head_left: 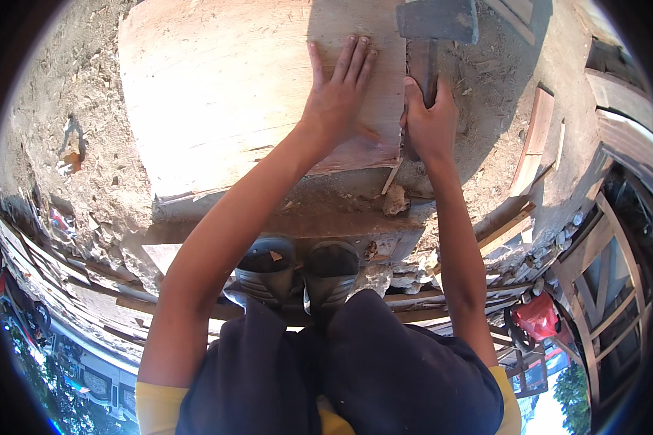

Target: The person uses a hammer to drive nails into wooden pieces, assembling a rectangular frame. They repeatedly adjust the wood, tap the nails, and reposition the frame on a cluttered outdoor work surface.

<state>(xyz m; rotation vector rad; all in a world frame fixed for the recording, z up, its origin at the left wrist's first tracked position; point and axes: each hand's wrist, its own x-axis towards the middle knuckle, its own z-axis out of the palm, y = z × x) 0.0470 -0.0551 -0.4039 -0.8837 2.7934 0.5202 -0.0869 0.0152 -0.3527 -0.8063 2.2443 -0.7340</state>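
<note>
A pale wooden board (218, 94), rough and splintered along its near and right edges, lies in front of me. My left hand (337, 101) rests flat on its right part with the fingers spread. Just beyond the board's right edge, my right hand (432, 123) is closed around the dark handle of a hatchet (437, 20). The hatchet's dark metal head points away from me, partly cut off by the top of the view. Its lower handle is hidden by my hand.
My shoes (330, 261) stand near a plank close to the board. A narrow wood strip (534, 138) lies on the dirt at right. Wooden frames (602, 275) and a red bag (535, 317) are at lower right. A stone (395, 200) sits by the board's corner.
</note>
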